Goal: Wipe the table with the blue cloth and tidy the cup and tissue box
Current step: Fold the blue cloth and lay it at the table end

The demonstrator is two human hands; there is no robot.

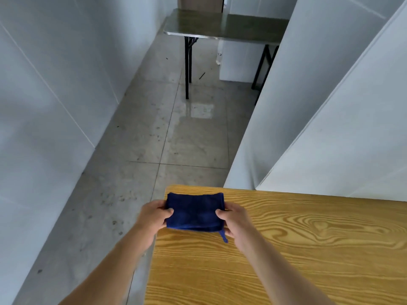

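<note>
The blue cloth (195, 211), folded into a flat rectangle, lies at the far left corner of the wooden desk (297, 249), with a small loop hanging from its near right corner. The left hand (154, 216) pinches the cloth's left edge, thumb on top and fingers curled under, while the right hand (234, 219) pinches its right edge the same way. Beyond the desk's left edge is grey tiled floor (154, 133), and a dark folding table (224, 26) stands well apart further back.

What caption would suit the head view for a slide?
Both hands, left hand and right hand, grip a folded blue cloth at the corner of a wooden table.
</note>
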